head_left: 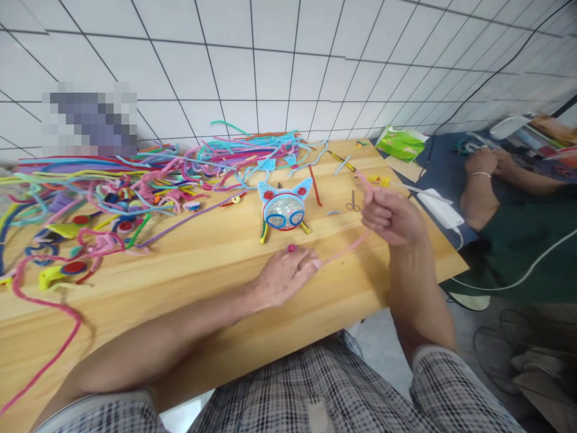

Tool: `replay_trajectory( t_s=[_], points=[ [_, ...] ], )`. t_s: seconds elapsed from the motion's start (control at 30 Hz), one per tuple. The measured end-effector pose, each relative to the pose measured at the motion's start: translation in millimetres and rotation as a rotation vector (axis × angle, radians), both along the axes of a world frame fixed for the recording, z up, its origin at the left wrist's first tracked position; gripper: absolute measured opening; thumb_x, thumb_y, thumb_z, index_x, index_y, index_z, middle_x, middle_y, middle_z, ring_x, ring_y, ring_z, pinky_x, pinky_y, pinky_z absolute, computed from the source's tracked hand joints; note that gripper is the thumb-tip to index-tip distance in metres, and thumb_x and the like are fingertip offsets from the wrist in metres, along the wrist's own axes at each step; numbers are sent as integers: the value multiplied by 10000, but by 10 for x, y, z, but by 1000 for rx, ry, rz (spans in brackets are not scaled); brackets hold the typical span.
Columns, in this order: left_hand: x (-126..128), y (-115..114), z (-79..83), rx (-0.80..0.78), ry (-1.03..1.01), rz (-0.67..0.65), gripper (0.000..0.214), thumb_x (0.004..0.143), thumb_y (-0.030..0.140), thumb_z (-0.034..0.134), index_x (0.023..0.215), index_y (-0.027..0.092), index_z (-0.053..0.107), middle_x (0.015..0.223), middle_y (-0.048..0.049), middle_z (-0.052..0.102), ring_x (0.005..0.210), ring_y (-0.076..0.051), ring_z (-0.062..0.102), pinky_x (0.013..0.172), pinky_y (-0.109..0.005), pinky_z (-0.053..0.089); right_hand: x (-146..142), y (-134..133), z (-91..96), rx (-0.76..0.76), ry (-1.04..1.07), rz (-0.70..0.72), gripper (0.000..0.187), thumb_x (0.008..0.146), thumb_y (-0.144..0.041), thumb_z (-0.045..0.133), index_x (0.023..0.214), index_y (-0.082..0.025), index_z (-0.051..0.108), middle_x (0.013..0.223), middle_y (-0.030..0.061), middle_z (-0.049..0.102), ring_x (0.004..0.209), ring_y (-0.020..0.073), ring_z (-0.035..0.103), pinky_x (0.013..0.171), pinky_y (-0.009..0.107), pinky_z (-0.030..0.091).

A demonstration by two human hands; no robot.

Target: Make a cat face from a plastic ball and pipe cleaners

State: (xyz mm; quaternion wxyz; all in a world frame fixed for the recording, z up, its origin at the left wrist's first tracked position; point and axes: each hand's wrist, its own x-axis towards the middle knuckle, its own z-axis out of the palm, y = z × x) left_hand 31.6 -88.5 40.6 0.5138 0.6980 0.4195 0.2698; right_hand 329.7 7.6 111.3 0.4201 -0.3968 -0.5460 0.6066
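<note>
My right hand (392, 216) is raised above the table's right part, its fingers closed round a pale pink pipe cleaner (356, 243). One end sticks up beyond the fist, and the other runs down to my left hand (288, 278). That hand lies low over the tabletop, thumb and fingers pinched where the strand reaches them. A small magenta piece (292, 248) shows at its fingertips; whether it is held or just touched is unclear. Beyond it stands a craft figure (285, 210) with light-blue ears, a clear glittery round body, blue ring eyes and yellow-black legs.
Tangled pipe cleaners (153, 186) cover the table's left and back. Small scissors (353, 203), a red pipe cleaner (315, 186) and a black-yellow pen-like stick (341, 160) lie right of the figure. A green packet (401, 143) and white power strip (439, 210) are near another person's hands (484, 162).
</note>
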Motion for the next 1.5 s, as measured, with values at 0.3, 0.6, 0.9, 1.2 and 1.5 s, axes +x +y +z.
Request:
replay_trajectory(
  t_s=[0.3,0.6,0.9,1.2,1.5],
  points=[
    [-17,76,-35,-33,-531,191,542,1125,651,841,1442,219,763,988,-13,853,627,-110,555,592,-248,491,-303,-429,236,-76,-447,501,480,1053,-689,895,881,-241,920,703,-23,632,660,143,482,620,302,438],
    [-25,131,-37,46,-225,236,427,1094,521,803,787,229,758,655,24,688,597,-120,531,650,-264,445,-342,-442,-154,-116,-390,317,477,1003,-720,952,1003,-247,888,723,-68,560,652,139,468,666,300,509],
    [-73,215,66,84,-187,317,687,1032,809,870,713,225,702,633,8,672,632,-128,528,638,-266,404,-288,-251,-283,74,-445,123,499,964,-698,911,801,-259,740,687,-51,566,653,142,445,649,320,314],
    [-142,98,105,148,-188,374,695,1035,799,896,721,223,667,626,57,539,643,-117,436,669,-285,406,-309,-193,-173,195,-537,174,495,974,-645,861,711,-267,680,691,-34,580,679,151,445,686,332,340],
    [-599,318,-512,604,-66,729,917,893,693,1143,1569,273,685,1508,-145,769,1254,-311,777,1041,-453,680,-104,-112,-613,269,-646,161,412,950,-701,953,949,-295,887,1013,76,886,969,309,774,875,437,609]
  ],
)
